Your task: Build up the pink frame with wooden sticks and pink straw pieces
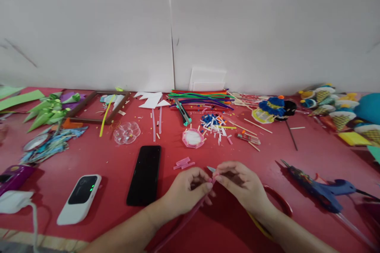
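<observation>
Pinches one pink straw [185, 221] at its far end in left hand [191, 189] and right hand [242, 184], above the bench [99, 154]; points lengthwise away to the right. Shows one blade tip [211, 169] alongside, at least three short pink pieces [182, 162] beyond, one glue gun [322, 189] rightward.

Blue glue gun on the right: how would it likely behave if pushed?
The blue glue gun would probably slide rather than roll, since its handle juts sideways. Its dark cord might tug against the push. The translucent glue stick poking from its rear would likely swing along.
</observation>
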A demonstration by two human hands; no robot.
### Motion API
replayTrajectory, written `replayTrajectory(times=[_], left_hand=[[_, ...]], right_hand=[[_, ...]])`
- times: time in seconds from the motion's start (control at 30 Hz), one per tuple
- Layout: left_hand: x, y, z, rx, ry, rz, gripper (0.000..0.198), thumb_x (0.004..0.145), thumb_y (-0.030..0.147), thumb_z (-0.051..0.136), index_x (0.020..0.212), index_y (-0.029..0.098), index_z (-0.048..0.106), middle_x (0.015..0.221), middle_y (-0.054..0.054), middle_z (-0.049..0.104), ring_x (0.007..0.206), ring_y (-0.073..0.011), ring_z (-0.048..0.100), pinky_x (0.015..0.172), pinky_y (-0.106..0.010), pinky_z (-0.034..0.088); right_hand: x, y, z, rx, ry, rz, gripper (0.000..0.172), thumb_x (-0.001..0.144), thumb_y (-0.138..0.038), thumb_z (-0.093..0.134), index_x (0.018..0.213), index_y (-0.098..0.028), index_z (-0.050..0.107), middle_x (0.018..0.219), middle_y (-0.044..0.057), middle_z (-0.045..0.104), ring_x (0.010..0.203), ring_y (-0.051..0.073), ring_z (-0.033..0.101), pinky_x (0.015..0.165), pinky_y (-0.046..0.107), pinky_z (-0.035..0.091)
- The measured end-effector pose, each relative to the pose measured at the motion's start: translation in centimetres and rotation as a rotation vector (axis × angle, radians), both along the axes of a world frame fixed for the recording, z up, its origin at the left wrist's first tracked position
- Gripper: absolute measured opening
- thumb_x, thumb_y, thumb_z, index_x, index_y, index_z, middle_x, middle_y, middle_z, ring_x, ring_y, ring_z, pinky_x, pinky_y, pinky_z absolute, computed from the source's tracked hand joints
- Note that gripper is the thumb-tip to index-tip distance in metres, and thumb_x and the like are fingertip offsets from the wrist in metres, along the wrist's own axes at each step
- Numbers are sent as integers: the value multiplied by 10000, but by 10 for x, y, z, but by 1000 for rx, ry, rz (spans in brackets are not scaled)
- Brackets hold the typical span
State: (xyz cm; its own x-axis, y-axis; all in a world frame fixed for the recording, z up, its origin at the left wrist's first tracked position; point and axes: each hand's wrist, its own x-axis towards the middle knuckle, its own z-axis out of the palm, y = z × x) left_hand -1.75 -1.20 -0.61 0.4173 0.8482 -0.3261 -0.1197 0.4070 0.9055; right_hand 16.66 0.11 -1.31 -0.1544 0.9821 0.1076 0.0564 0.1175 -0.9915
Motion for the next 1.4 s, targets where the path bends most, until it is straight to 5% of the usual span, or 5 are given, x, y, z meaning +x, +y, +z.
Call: replayTrajectory(times=[0.2,0.6,1.03,1.13,1.4], left_hand=[[1,2,0,-72,-127,28,492,644,537,823,785,137,575,717,-40,707,648,-132,682,669,-271,548],[0,0,-1,-157,-147,-10,491,623,514,844,794,125,599,701,-41,725,592,-124,697,630,-234,527],[0,0,-4,-146,-155,21,509,619,527,843,799,129,583,702,-44,713,582,-135,676,642,-283,534],[-2,0,-4,-164,-137,12,526,619,544,835,805,139,556,708,-41,713,567,-130,671,615,-269,518],[-2,0,0,-182,-85,-2,553,582,564,840,800,139,560,707,-52,709,570,-137,667,568,-246,484]], right_hand=[[-1,-3,-2,46,-46,51,165,799,-380,728,815,-216,739,766,49,772,678,169,743,625,229,617],[0,0,3,344,-148,95,73,824,-221,715,844,-255,776,783,38,751,721,144,721,675,209,597],[-3,0,-2,246,-169,87,164,847,-300,687,981,-231,749,814,60,734,731,164,713,659,242,599],[-3,1,-1,303,-216,106,82,851,-274,682,850,-231,752,803,51,734,739,154,705,683,233,589],[-1,0,-3,404,-271,126,93,870,-216,653,911,-245,731,847,36,738,781,148,708,720,227,584]])
